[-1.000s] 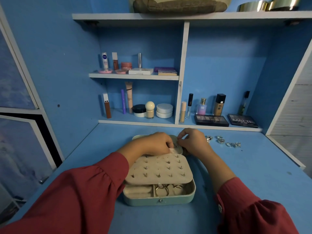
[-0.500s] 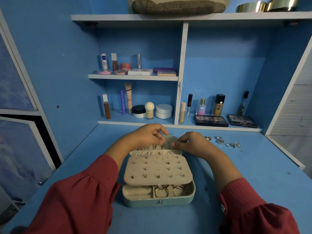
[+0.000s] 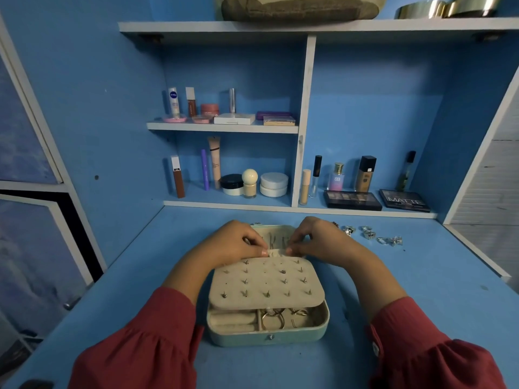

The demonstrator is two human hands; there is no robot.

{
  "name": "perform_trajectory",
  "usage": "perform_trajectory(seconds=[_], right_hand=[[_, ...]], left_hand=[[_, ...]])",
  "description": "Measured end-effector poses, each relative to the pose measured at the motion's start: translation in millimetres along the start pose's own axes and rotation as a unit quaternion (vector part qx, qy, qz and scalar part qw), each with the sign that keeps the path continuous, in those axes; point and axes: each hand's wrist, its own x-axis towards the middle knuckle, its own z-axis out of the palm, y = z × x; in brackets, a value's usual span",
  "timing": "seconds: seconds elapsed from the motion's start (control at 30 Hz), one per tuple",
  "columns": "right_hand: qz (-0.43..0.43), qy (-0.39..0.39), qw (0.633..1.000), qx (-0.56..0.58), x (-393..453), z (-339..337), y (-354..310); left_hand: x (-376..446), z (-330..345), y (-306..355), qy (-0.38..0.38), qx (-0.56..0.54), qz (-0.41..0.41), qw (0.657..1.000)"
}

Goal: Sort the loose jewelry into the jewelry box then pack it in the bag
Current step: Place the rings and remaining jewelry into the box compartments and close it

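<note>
Partway through sort. Jewelry box (image 3: 268,329) open on surface (image 3: 421,304): earring panel (image 3: 264,282) studded, rings in front tray. Both grips narrow: left hand (image 3: 238,242) and right hand (image 3: 314,240) pinch the lid's pocket flap (image 3: 275,252). Loose rings (image 3: 368,235) left at far right; bag (image 3: 297,8) on top shelf, unpacked.

Jewelry box (image 3: 268,336) sits mid-counter (image 3: 421,304) toward the front edge, stud panel (image 3: 264,282) lying over its back part, rings (image 3: 273,318) in the front compartments. Loose jewelry (image 3: 370,235) is off by the back-right corner, below the shelf (image 3: 280,206).
</note>
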Motion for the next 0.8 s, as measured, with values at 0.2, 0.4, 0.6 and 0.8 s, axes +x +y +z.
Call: perform_trajectory(seconds=[0.2, 0.4, 0.6, 0.8], right_hand=[[-0.026, -0.030, 0.999, -0.029, 9.2, 7.0, 3.1], [0.003, -0.005, 1.000, -0.028, 13.2, 12.1, 6.7], [-0.013, -0.021, 0.999, -0.043, 16.2, 17.8, 9.9], [-0.033, -0.034, 0.998, -0.051, 15.3, 17.7, 8.5]], left_hand=[[2.5, 7.7, -2.1, 0.009, 0.030, -0.005, 0.999], [3.7, 9.4, -5.0, 0.016, 0.022, -0.019, 0.999], [6.2, 10.8, -7.2, -0.003, 0.008, -0.010, 1.000], [7.4, 11.5, -9.1, -0.003, 0.038, -0.004, 0.999]])
